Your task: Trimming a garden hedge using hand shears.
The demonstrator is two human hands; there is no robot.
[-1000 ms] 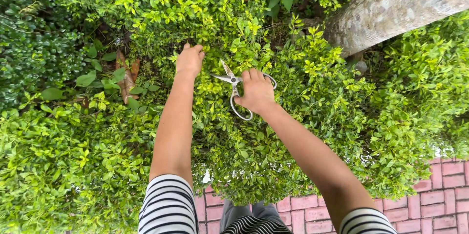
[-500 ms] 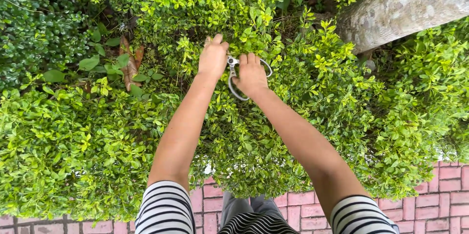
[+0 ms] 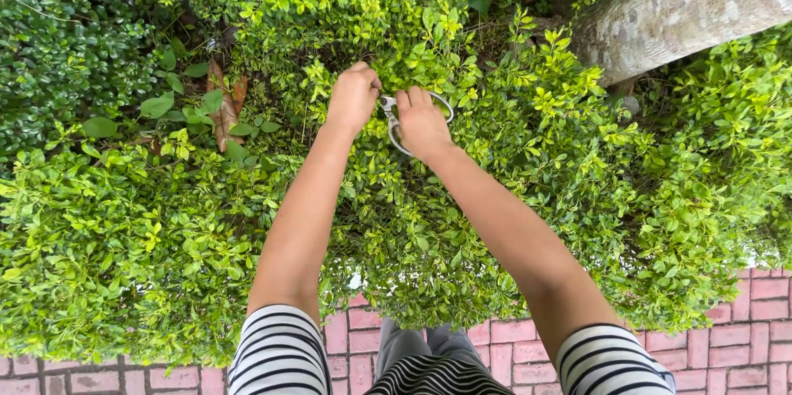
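Steel scissors (image 3: 394, 118) half-hidden behind right hand (image 3: 422, 121)

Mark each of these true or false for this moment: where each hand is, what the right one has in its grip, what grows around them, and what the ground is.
1. The right hand holds a pair of scissors with pale loop handles. True.
2. The left hand rests on the tree trunk. False: it is closed in the hedge foliage just left of the scissors; the tree trunk lies off at the upper right.
3. The ground below the hedge is red brick paving. True.
4. Both arms are bare to striped short sleeves. True.
5. The hedge is bare of leaves. False: it is dense with green leaves.
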